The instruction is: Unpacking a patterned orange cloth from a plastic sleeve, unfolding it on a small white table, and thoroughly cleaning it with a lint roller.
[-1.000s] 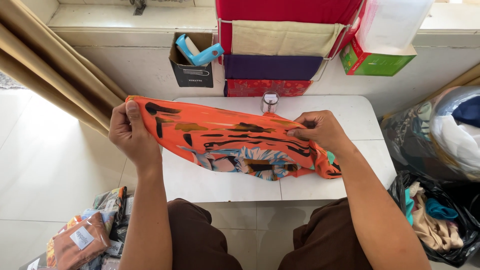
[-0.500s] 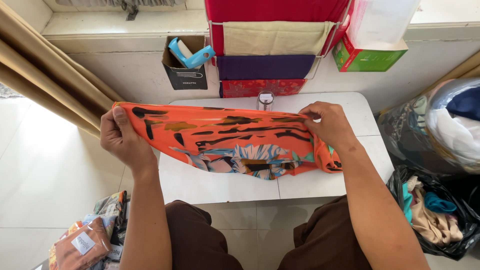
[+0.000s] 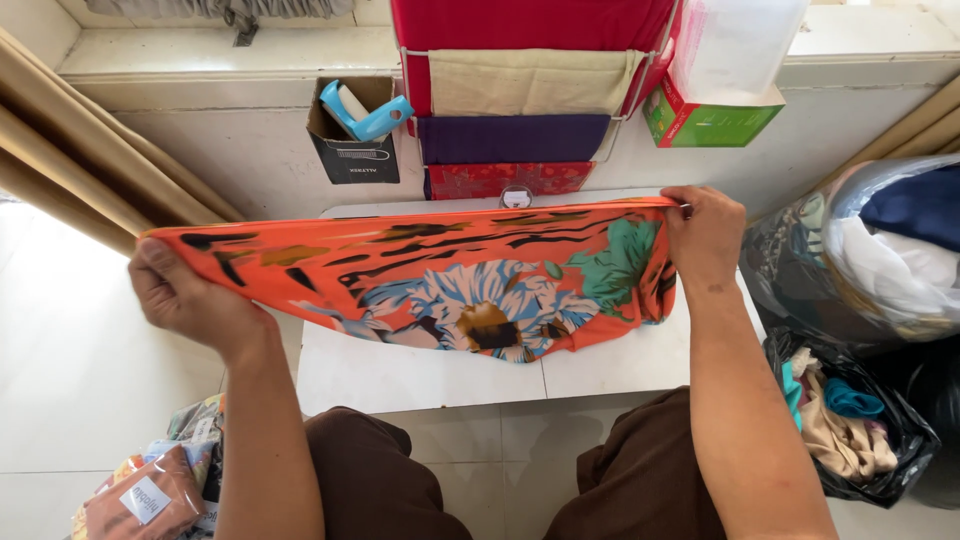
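Both hands hold an orange flower-print cloth [image 3: 450, 285] stretched wide above the white table [image 3: 420, 375]. Left hand [image 3: 185, 300] pinches one top corner, right hand [image 3: 705, 240] pinches the other. Step: spreading it out flat. Next needs even tension, edges level w/ table.

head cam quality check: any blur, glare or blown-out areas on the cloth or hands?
Head view: the orange floral cloth is sharp with its print readable; the left hand and right hand show crisp edges and no motion smear; daylight is soft and even, and the white table is bright but keeps its seam lines; the clear plastic bag at right carries mild sheen; straight edges bow slightly toward the frame's borders.
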